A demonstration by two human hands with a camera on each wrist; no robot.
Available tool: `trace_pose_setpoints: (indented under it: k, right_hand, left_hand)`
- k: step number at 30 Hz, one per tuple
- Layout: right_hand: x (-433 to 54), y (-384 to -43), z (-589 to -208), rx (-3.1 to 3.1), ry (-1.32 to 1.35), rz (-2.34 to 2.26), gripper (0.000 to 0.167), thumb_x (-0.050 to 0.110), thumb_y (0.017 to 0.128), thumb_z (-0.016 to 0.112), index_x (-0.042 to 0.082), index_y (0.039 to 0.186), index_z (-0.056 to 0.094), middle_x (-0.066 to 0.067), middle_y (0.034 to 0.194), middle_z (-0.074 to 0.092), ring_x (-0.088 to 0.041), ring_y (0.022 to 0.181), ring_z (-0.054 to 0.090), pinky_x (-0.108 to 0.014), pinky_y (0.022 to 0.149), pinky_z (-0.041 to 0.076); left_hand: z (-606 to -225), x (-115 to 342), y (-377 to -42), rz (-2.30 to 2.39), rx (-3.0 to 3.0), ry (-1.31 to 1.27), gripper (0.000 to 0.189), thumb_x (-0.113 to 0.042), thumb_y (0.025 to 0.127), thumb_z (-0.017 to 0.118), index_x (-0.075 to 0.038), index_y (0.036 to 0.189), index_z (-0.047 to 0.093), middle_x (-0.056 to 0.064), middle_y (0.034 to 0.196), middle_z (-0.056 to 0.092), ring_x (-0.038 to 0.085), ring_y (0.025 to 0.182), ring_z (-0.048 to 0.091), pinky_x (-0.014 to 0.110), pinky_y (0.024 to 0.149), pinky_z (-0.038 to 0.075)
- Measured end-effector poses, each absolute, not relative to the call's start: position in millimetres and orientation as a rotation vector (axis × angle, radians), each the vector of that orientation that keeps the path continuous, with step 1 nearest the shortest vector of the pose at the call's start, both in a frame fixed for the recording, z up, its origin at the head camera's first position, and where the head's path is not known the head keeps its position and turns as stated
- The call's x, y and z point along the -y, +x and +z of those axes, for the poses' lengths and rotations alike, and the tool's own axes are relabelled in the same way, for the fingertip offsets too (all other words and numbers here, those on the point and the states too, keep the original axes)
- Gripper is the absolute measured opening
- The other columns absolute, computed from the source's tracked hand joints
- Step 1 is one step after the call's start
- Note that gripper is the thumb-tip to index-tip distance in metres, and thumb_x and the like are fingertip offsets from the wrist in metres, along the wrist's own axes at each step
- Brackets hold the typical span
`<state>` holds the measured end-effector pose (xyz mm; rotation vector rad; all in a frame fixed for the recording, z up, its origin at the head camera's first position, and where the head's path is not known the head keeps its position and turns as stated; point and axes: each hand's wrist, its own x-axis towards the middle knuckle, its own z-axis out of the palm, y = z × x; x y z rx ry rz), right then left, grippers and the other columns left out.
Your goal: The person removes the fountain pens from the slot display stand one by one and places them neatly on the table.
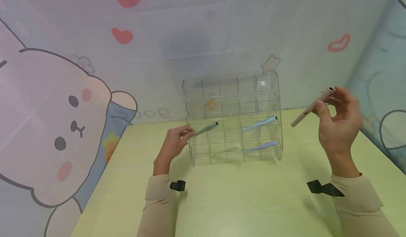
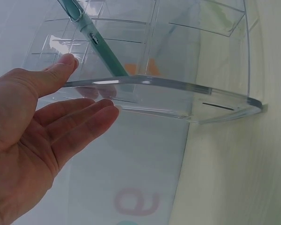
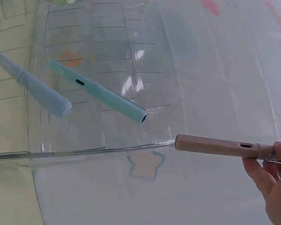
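My right hand (image 1: 340, 124) pinches a pinkish-brown clip pen (image 3: 210, 146), slanted in the air to the right of a clear acrylic tiered rack (image 1: 233, 119). Over on the rack's left side is my left hand (image 1: 177, 141). In the left wrist view its thumb lies near the side panel's edge and the fairly straight fingers lie along the outer face; firm contact is unclear. A green pen (image 2: 103, 49) leans in the compartment beside that hand. Toward the rack's right are a light-blue pen (image 1: 260, 123) and a lavender pen (image 1: 261, 146). A pale pen (image 1: 231, 149) lies in the bottom row.
The rack stands on a light yellow-green table (image 1: 241, 198) near its back edge. Behind it hangs a printed cloth (image 1: 152, 64) with hearts and a cartoon animal. Black camera mounts (image 1: 178, 185) sit at both wrists.
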<state>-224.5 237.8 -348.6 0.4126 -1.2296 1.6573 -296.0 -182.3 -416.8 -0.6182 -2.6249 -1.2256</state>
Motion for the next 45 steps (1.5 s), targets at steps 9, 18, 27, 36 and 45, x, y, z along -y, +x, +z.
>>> trace_pose_setpoints:
  k: [9, 18, 27, 36, 45]
  right_hand:
    - [-241, -219, -345, 1.450, 0.346, 1.578, 0.037, -0.023, 0.084, 0.063, -0.014, 0.121, 0.063, -0.013, 0.108, 0.063, -0.020, 0.089, 0.064, -0.021, 0.070, 0.059]
    - [-246, -213, -345, 1.583, 0.327, 1.762, 0.042, -0.021, 0.087, 0.062, -0.005, 0.126, 0.060, -0.011, 0.112, 0.054, -0.014, 0.083, 0.067, -0.026, 0.066, 0.059]
    - [-249, -207, -344, 2.134, 0.305, 1.584, 0.041, -0.011, 0.100, 0.050, 0.006, 0.136, 0.040, 0.000, 0.121, 0.044, -0.005, 0.094, 0.062, -0.021, 0.069, 0.059]
    - [-241, -208, -347, 2.166, 0.475, 1.890, 0.035, -0.009, 0.100, 0.052, 0.009, 0.129, 0.044, -0.010, 0.121, 0.041, -0.007, 0.092, 0.066, -0.028, 0.070, 0.061]
    - [-219, -207, -352, 2.324, 0.530, 1.958, 0.046, -0.012, 0.099, 0.052, -0.012, 0.140, 0.030, -0.015, 0.130, 0.038, -0.007, 0.095, 0.063, -0.034, 0.074, 0.062]
  left_hand:
    - [-417, 183, -297, -1.231, 2.599, -0.635, 0.012, -0.017, 0.100, 0.064, -0.012, 0.104, 0.074, 0.013, 0.122, 0.068, 0.033, 0.113, 0.066, 0.035, 0.074, 0.062]
    - [-417, 183, -296, -1.221, 2.601, -0.640, 0.012, -0.017, 0.099, 0.065, -0.012, 0.104, 0.075, 0.013, 0.123, 0.068, 0.034, 0.113, 0.066, 0.034, 0.073, 0.062]
    - [-417, 182, -296, -1.205, 2.599, -0.641, 0.013, -0.019, 0.099, 0.065, -0.011, 0.105, 0.075, 0.014, 0.122, 0.068, 0.034, 0.111, 0.067, 0.034, 0.073, 0.062]
    - [-417, 183, -296, -1.202, 2.593, -0.641, 0.014, -0.019, 0.099, 0.065, -0.011, 0.105, 0.075, 0.012, 0.120, 0.069, 0.033, 0.109, 0.068, 0.033, 0.072, 0.061]
    - [-416, 183, -295, -1.202, 2.593, -0.646, 0.014, -0.019, 0.099, 0.066, -0.011, 0.105, 0.075, 0.015, 0.123, 0.068, 0.034, 0.109, 0.068, 0.034, 0.072, 0.062]
